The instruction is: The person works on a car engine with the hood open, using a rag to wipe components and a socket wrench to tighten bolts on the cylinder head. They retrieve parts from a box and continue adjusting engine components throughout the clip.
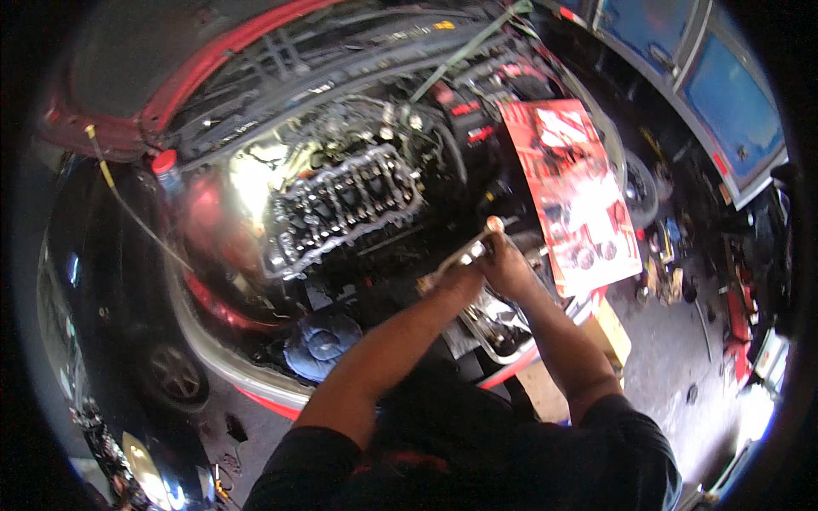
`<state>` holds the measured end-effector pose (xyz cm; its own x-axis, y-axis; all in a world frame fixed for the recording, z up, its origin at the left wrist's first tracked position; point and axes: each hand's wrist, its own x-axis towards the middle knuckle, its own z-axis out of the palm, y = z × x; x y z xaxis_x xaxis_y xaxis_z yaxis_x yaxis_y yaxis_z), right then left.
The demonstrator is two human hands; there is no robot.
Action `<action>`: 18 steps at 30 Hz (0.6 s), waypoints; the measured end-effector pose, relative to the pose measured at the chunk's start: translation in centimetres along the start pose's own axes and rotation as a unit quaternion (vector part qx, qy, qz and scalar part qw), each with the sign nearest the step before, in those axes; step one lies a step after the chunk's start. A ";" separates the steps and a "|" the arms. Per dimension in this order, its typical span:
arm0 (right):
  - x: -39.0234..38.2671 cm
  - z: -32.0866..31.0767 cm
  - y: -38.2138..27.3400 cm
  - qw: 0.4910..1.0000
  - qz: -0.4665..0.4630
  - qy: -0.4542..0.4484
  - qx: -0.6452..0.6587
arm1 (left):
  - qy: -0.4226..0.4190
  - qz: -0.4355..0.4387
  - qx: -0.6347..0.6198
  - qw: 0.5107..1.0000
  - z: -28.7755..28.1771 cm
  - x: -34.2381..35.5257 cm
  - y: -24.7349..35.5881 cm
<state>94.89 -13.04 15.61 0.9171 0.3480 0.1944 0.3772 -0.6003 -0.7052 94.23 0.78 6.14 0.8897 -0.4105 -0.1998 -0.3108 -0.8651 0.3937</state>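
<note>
My left hand [458,287] and my right hand [509,268] are close together over the front of the engine bay, fingers closed. Between them is a long, pale metal piece [464,256], partly covered by the fingers. Just above my right hand's fingertips shows a round, shiny coppery end [494,224]; whether it belongs to the same piece, I cannot tell. Under my wrists sits a metal tray [503,356] with shiny parts in it. Farther left, the open engine top [345,204] shows rows of bright metal valve parts.
A red printed sheet [575,196] lies on the right of the bay. A bundled blue cloth [322,347] rests at the front left. A green strap [469,53] slants up at the back. A red-capped bottle [165,166] stands left. A cardboard box [609,332] is right of the bumper.
</note>
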 end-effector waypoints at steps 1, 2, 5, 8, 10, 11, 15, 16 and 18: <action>0.0 0.4 0.3 1.000 0.015 -0.006 -0.022 | 0.009 -0.009 0.007 1.000 -0.4 -0.2 0.5; -0.2 0.4 0.6 1.000 0.000 -0.011 0.005 | -0.004 -0.038 0.003 0.999 -1.1 -0.6 1.0; -1.1 0.5 1.0 1.000 -0.002 -0.004 -0.027 | 0.163 0.043 -0.073 0.983 -4.5 -4.8 1.4; -2.2 0.9 0.4 0.995 0.037 -0.022 -0.093 | 0.317 0.117 -0.213 0.917 -8.5 -11.2 -0.9; -2.9 1.8 -0.7 0.986 0.039 -0.031 -0.162 | 0.342 0.073 -0.263 0.899 -11.1 -15.2 -4.6; -3.1 2.2 -1.5 0.985 0.043 -0.024 -0.166 | 0.362 0.058 -0.291 0.884 -12.2 -17.2 -7.0; -6.3 5.1 -5.9 0.988 0.032 0.041 -0.147 | 0.368 -0.074 -0.325 0.868 -17.2 -22.5 -18.8; -7.7 6.5 -7.4 0.980 0.010 0.057 -0.192 | 0.378 -0.099 -0.315 0.865 -18.6 -23.1 -21.9; -11.0 9.6 -10.3 0.992 0.009 0.006 -0.127 | 0.417 -0.107 -0.305 0.849 -21.4 -24.3 -27.6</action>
<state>79.68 -3.77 14.20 0.9248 0.3279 0.1930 0.3800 -0.7691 -0.5140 88.36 40.74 19.33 0.9103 0.3051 0.2799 -0.1066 -0.4804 0.8706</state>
